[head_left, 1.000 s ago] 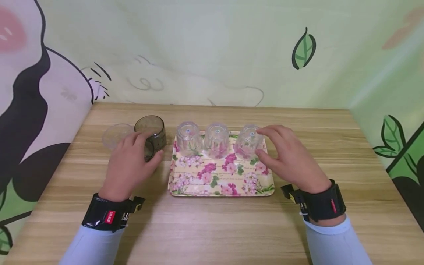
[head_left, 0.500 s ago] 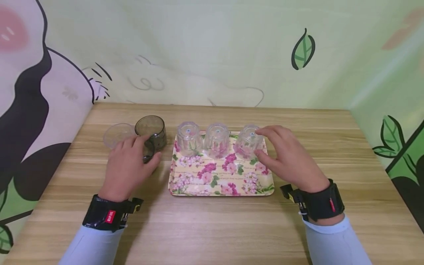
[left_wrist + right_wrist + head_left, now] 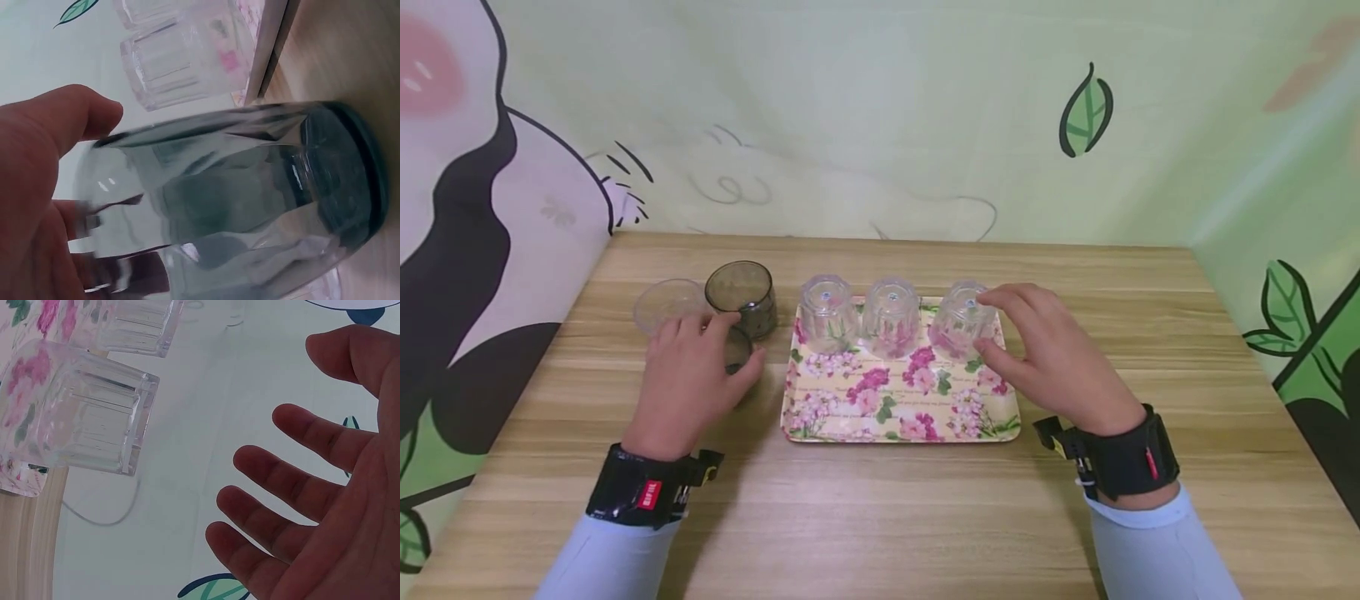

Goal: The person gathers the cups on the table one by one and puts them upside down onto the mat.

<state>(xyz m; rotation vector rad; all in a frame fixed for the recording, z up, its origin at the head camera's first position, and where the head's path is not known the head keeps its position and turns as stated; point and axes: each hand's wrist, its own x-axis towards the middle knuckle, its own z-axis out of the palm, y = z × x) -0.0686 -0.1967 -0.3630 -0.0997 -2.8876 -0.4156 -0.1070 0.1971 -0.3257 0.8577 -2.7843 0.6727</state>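
Note:
My left hand (image 3: 681,383) holds a smoky grey drinking glass (image 3: 231,200) by its rim, thumb on one side and fingers on the other. Much of that glass is hidden behind the hand in the head view. Beside the rightmost of three clear faceted glasses, my right hand (image 3: 1060,362) has its fingers spread and holds nothing. That clear glass (image 3: 957,325), the middle glass (image 3: 891,321) and the left glass (image 3: 827,317) stand upside down in a row along the back of a floral tray (image 3: 880,425).
A second smoky grey glass (image 3: 741,287) stands upright just behind the left hand. Left of it is a clear round glass piece (image 3: 666,302), partly covered by the fingers. The wooden table (image 3: 880,517) ends at a printed backdrop (image 3: 850,125).
My left fingers have shifted slightly at the rim, and the held glass sits a little lower in the head view. The right hand, tray and clear glasses stay put.

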